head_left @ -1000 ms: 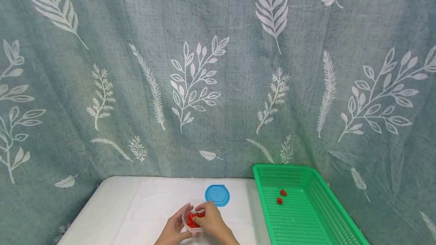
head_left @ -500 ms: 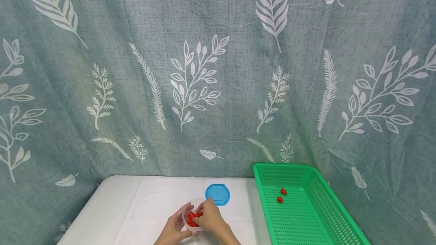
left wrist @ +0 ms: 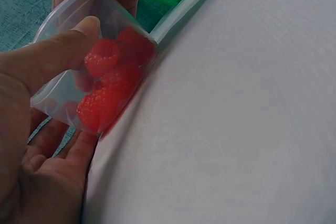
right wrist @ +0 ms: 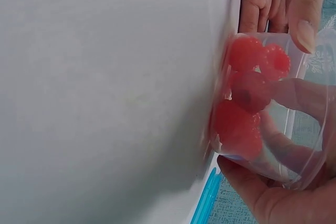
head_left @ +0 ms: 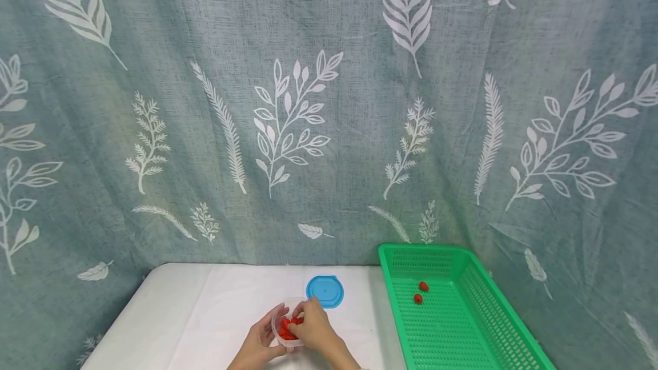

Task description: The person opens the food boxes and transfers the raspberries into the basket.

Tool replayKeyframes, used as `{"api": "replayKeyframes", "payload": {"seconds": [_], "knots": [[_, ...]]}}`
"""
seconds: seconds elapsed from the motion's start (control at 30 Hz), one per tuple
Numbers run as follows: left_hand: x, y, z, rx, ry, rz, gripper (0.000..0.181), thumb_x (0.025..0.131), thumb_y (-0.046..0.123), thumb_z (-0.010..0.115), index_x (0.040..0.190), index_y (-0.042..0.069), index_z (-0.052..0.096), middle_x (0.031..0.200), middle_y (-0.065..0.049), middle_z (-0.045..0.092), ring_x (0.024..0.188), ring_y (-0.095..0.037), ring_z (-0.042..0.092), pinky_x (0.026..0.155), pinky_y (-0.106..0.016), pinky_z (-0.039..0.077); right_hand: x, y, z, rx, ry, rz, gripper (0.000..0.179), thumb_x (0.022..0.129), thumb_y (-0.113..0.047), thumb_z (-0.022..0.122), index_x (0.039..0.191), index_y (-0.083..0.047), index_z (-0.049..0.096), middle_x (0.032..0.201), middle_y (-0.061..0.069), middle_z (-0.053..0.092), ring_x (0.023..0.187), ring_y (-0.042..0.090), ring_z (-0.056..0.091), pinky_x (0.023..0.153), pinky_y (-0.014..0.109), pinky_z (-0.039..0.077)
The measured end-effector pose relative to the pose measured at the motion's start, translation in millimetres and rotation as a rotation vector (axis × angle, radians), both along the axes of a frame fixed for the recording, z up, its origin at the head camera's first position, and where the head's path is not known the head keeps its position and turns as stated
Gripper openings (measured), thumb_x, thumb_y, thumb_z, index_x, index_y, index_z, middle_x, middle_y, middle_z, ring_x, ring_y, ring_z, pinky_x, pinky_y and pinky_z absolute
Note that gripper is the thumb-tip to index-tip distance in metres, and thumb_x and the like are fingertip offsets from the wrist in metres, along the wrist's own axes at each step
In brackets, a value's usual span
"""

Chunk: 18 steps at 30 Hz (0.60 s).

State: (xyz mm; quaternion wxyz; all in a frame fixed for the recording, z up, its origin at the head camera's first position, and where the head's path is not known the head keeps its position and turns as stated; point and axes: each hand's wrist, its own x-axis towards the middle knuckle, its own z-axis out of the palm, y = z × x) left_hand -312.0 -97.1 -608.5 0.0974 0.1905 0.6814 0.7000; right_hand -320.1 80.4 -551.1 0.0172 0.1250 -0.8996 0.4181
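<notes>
A clear plastic container (head_left: 294, 302) with several red raspberries (head_left: 286, 333) in it stands near the front of the table. My left hand (head_left: 260, 340) holds its side; in the left wrist view the thumb lies along the clear wall and the other fingers are low on the far side. My right hand (head_left: 317, 329) reaches over the rim from the right. In the right wrist view, through the wall, its fingertips are inside against a raspberry (right wrist: 251, 91), which they appear to pinch. Other raspberries (left wrist: 102, 57) lie at the container's bottom.
A round blue lid (head_left: 325, 291) lies flat behind the container on the white-covered table (head_left: 221, 301). To the right stands a green perforated basket (head_left: 389, 307) holding two raspberries, one red raspberry (head_left: 424, 286) behind another raspberry (head_left: 418, 298). A leaf-patterned curtain (head_left: 354, 187) hangs behind.
The right hand's fingers have shifted slightly among the raspberries inside the container. The left hand keeps its hold, and the head view has turned a little.
</notes>
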Motion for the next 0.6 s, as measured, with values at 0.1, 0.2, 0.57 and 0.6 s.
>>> {"api": "replayKeyframes", "payload": {"seconds": [0.1,0.2,0.57,0.6], "knots": [[0.5,-0.4,-1.7,-0.003,0.012,-0.001,0.096,0.084,0.007,0.081,0.159,-0.002,0.022,0.160,-0.030,0.032,0.151,-0.046,0.025,0.112,-0.016,0.040,0.5,0.4,-2.1,0.006,-0.002,0.002,0.016,0.085,-0.011,0.081,0.081,-0.008,0.065,0.096,0.006,0.051,0.082,0.015,0.052,0.071,0.030,0.061],[-0.6,-0.8,-1.6,-0.003,0.015,-0.001,0.096,0.084,0.008,0.081,0.160,-0.002,0.022,0.160,-0.029,0.032,0.151,-0.046,0.025,0.113,-0.017,0.039,-1.1,1.8,-2.7,0.025,-0.002,0.014,0.013,0.086,-0.014,0.081,0.084,-0.009,0.069,0.098,0.005,0.052,0.085,0.015,0.053,0.076,0.034,0.062],[-2.3,-3.6,-5.6,0.003,0.046,-0.008,0.095,0.084,0.004,0.080,0.158,-0.007,0.021,0.159,-0.032,0.031,0.149,-0.046,0.026,0.112,-0.015,0.039,-5.0,0.1,3.2,0.034,-0.041,0.052,0.025,0.074,-0.017,0.090,0.090,-0.005,0.077,0.099,0.007,0.057,0.092,0.019,0.051,0.082,0.042,0.061],[-2.6,-4.5,-5.3,0.000,0.042,-0.002,0.095,0.084,0.005,0.080,0.158,-0.006,0.021,0.160,-0.031,0.031,0.149,-0.045,0.026,0.112,-0.015,0.040,-5.2,-2.3,3.7,0.042,-0.032,0.040,0.025,0.074,-0.017,0.091,0.091,-0.005,0.078,0.100,0.008,0.058,0.092,0.020,0.051,0.081,0.041,0.062]]}}
